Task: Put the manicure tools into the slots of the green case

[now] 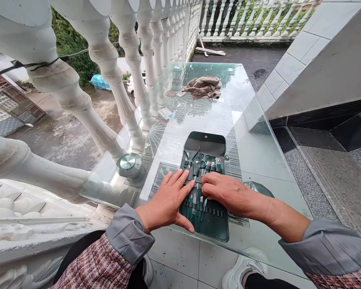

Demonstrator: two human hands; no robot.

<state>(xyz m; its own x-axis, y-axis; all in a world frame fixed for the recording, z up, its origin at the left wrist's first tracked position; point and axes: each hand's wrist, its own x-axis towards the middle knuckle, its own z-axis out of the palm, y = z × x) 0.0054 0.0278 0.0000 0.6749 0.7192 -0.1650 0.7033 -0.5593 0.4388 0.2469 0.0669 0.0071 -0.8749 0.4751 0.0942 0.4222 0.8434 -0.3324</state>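
Note:
A dark green manicure kit (pixel 212 230) lies unfolded on the glass table, its black flap (pixel 205 143) at the far end. Small scissors (pixel 203 158) and nail clippers (pixel 218 163) sit under straps in its upper half. Several slim tools (pixel 194 202) stand in loops lower down. My left hand (pixel 168 198) is spread open over the kit's left edge, fingers stretched out. My right hand (pixel 225 190) is closed over the right side, its fingertips pinched at a slim manicure tool (pixel 203 208) that slants in the lower row. The fingers partly hide that tool.
The glass table (pixel 258 140) carries a crumpled brown cloth (pixel 203 87) at its far end and a small card (pixel 165 113) to the left. A dark rounded object (pixel 260 188) shows right of my right hand. White balusters (pixel 104 66) line the left; stone steps (pixel 333 168) are at right.

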